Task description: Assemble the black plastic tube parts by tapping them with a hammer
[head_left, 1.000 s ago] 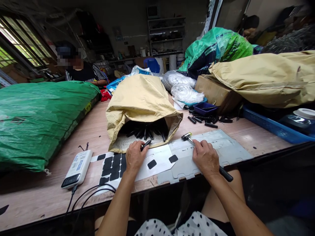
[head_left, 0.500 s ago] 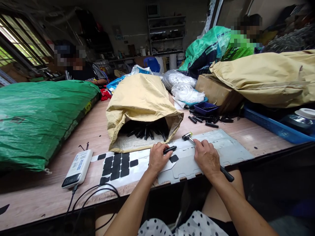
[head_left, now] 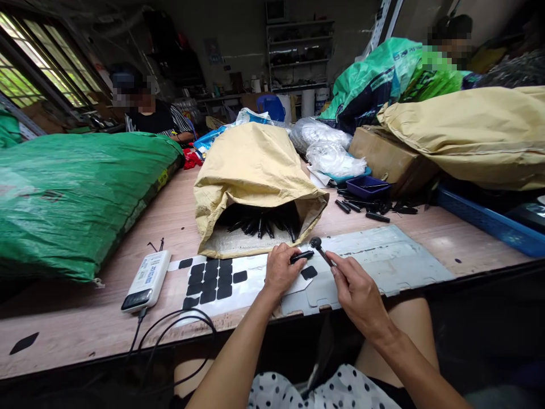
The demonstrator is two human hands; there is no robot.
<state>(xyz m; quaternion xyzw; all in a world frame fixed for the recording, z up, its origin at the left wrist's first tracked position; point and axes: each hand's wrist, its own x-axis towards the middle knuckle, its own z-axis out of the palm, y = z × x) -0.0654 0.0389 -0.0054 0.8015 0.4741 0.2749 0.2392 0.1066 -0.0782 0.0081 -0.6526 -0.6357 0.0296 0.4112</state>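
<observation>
My left hand (head_left: 281, 270) is closed on a short black pen-shaped piece (head_left: 304, 257), holding it low over a grey board (head_left: 383, 255). In my right hand (head_left: 357, 288) is a small hammer (head_left: 315, 243), gripped by its shaft, its head tipped up just to the right of the black piece. A gap shows between the two. Beside my left hand, a white sheet (head_left: 251, 284) carries several black square pads (head_left: 212, 275), and one loose pad (head_left: 309, 272) lies under the piece. Behind, a tan sack (head_left: 255, 165) gapes open, with many black pieces (head_left: 261, 222) inside.
A white power bank (head_left: 147, 281) with black cables (head_left: 170, 318) lies to the left, near a big green sack (head_left: 76, 199). On the right are a purple tray (head_left: 368, 187), loose black pieces (head_left: 377, 217), a cardboard box (head_left: 392, 159) and a blue tray (head_left: 489, 221). Two people sit beyond.
My right hand has turned and lifted the hammer, its head now upright and nearer the black piece. My left hand keeps its hold. The whole view has shifted slightly.
</observation>
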